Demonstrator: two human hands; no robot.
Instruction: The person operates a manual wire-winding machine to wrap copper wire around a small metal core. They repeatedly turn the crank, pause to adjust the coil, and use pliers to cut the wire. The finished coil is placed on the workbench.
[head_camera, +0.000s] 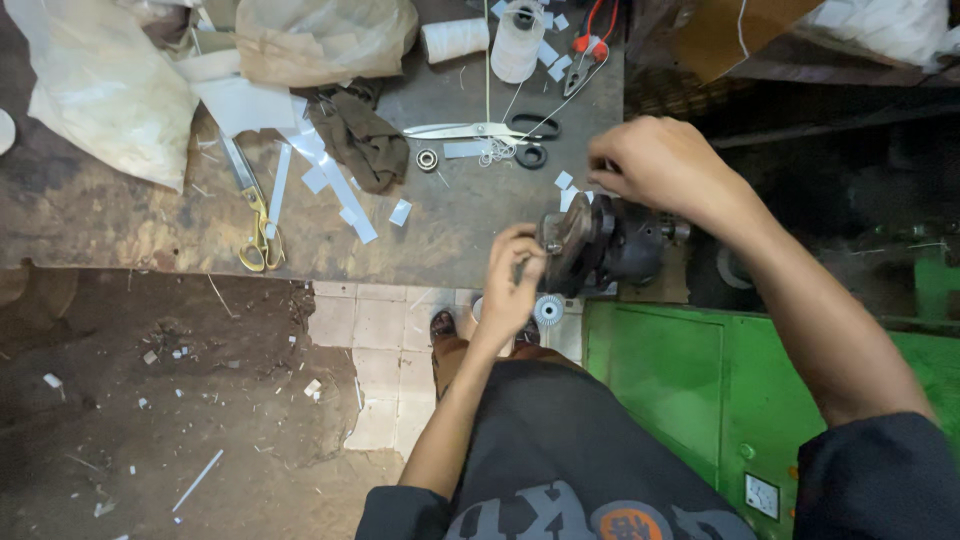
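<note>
While both grip it, motor part (600, 240) sits between left hand (510, 285) and right hand (655, 165).

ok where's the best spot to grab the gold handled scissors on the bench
Probably by the gold finger loops, coming from the bench's near edge: the gold-handled scissors lie flat and closed, loops toward that edge, blades pointing away under white paper strips.
</note>
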